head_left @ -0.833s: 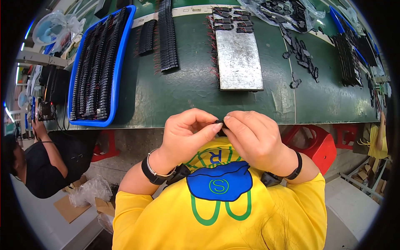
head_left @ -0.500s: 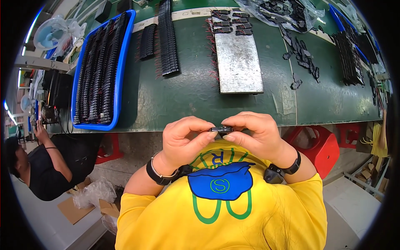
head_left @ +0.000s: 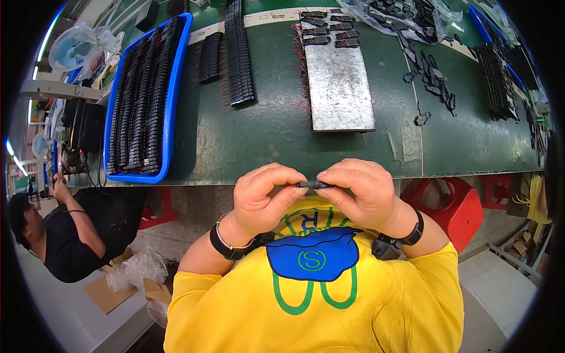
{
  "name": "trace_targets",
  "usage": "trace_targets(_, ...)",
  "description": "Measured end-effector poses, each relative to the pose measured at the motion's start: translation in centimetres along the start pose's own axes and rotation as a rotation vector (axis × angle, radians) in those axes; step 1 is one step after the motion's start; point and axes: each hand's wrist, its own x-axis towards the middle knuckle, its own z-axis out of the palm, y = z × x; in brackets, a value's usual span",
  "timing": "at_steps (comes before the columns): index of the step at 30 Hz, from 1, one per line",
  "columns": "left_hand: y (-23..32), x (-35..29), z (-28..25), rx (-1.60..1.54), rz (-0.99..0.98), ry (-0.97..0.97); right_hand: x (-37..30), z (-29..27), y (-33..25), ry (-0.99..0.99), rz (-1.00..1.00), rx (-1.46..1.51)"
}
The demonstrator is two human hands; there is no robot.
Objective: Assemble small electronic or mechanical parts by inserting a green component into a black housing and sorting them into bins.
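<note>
Between my two hands, just off the table's near edge, is a small black plastic part (head_left: 314, 185). My left hand (head_left: 266, 195) pinches its left end between thumb and forefinger. The thumb and forefinger of my right hand (head_left: 362, 191) close on its right end. Ahead of my hands on the table lies a silver metal plate (head_left: 341, 88). Several black pieces with red wires (head_left: 346, 39) rest in two columns on the plate's far end. More red wires stick out along its left side.
A blue tray (head_left: 166, 159) of black part rows stands left on the green table (head_left: 271, 141). Nearby lie more wired rows (head_left: 238, 59). Loose black pieces (head_left: 432, 79) and a plastic bag (head_left: 406, 20) sit right. A red stool (head_left: 456, 209) is below; a co-worker (head_left: 65, 235) sits left.
My fingers have shifted slightly on the black part, which now lies flatter between them. At the left, the co-worker's head and hand have moved a little.
</note>
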Motion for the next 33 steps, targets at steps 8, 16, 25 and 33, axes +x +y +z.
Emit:
trace_targets(8, -0.5, -0.2, 0.9, -0.212, -0.128, 0.060, 0.1, 0.2, 0.2, -0.005, 0.012, -0.004)
trace_targets(16, -1.4, -0.4, 1.5, -0.589, -0.185, 0.141, 0.2, 0.8, -0.3, 0.082, 0.219, 0.214)
trace_targets(25, -1.1, -0.4, 0.7, -0.273, -0.033, 0.103, 0.2, 0.1, 0.3, -0.017, 0.142, 0.123)
trace_targets(33, 2.7, 3.0, -2.1, 0.546, 0.408, -0.144, 0.2, 0.2, -0.1, -0.111, 0.024, 0.002)
